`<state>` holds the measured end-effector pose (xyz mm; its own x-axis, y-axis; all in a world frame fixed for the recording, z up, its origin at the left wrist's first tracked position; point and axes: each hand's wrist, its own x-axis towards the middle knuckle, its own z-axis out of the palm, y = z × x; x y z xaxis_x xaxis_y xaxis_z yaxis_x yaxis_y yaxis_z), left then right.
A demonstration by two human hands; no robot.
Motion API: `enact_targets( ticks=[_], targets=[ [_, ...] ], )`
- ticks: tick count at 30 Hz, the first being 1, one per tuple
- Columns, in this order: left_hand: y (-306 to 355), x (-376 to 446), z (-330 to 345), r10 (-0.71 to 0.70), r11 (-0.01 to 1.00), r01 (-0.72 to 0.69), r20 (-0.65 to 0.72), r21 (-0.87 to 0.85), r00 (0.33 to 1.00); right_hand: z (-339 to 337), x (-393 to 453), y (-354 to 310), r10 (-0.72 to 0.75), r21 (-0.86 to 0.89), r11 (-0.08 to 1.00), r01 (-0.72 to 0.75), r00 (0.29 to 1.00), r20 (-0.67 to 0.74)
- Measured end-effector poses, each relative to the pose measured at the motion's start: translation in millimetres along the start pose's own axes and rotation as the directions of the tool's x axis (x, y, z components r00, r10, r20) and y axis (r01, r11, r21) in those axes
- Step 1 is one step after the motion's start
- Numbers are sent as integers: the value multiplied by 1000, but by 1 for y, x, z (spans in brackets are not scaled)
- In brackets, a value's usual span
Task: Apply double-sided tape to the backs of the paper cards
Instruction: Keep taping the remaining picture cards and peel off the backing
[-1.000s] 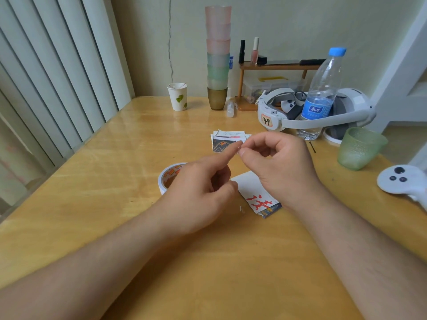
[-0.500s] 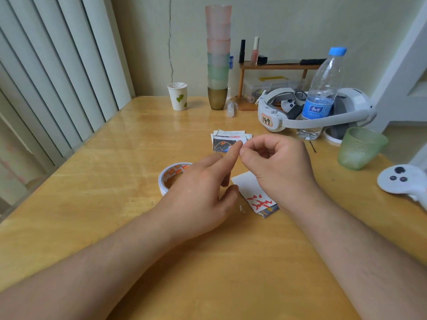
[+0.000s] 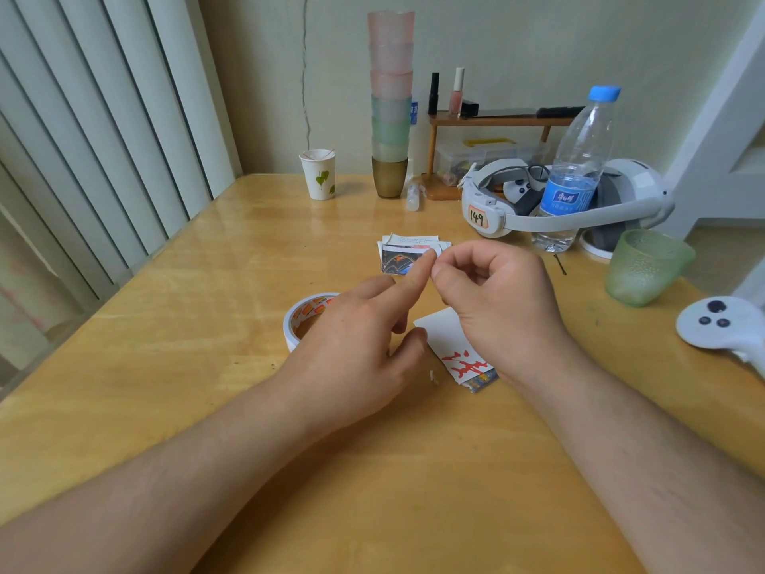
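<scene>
Barely shifted since a second ago: left hand (image 3: 352, 345) index tip meets right hand (image 3: 492, 300) pinched fingers (image 3: 441, 279), likely picking at a tape scrap too small to confirm. Tape roll (image 3: 304, 319) on bench (image 3: 186, 366); paper cards (image 3: 463, 354) under right hand, untaped.

Single head-worn view, wide-angle, looking forward and down across the table (image 3: 174, 366) toward the far wall. Near table edge lies under the lens; both forearms enter from the bottom corners. Table's far edge sits mid-frame, blinds (image 3: 82, 130) left of the table. No second view.
</scene>
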<state>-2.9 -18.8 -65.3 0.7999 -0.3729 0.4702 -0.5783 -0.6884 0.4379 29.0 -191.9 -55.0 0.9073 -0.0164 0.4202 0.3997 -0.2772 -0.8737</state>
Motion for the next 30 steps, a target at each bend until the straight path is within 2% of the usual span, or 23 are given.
enact_targets(
  ticks=[3, 6, 9, 11, 18, 24, 30],
  targets=[
    [1, -1, 2, -14, 999, 14, -3, -53, 1000, 1, 0, 1, -6, 8, 1000, 6, 1000, 7],
    [1, -1, 4, -76, 972, 77, 14, -224, 997, 2, 0, 1, -12, 44, 999, 12, 1000, 6],
    [0, 0, 5, -153, 853, 179, 94, -490, 984, 2, 0, -1, -19, 77, 997, 19, 1000, 10],
    [0, 1, 5, -180, 771, 211, 113, -601, 977, 2, 0, -2, -29, 84, 996, 28, 1000, 12],
    [2, 3, 2, -217, 658, 262, 155, -707, 964, 2, 0, -4, -32, 99, 995, 30, 999, 17],
    [2, 5, 3, -242, 502, 288, 188, -816, 952, 2, -2, -8, -18, 121, 992, 17, 1000, 11],
    [-2, 2, 3, -224, 664, 236, 113, -709, 968, 2, -2, -11, 103, 168, 980, -105, 994, 24]
  ],
)
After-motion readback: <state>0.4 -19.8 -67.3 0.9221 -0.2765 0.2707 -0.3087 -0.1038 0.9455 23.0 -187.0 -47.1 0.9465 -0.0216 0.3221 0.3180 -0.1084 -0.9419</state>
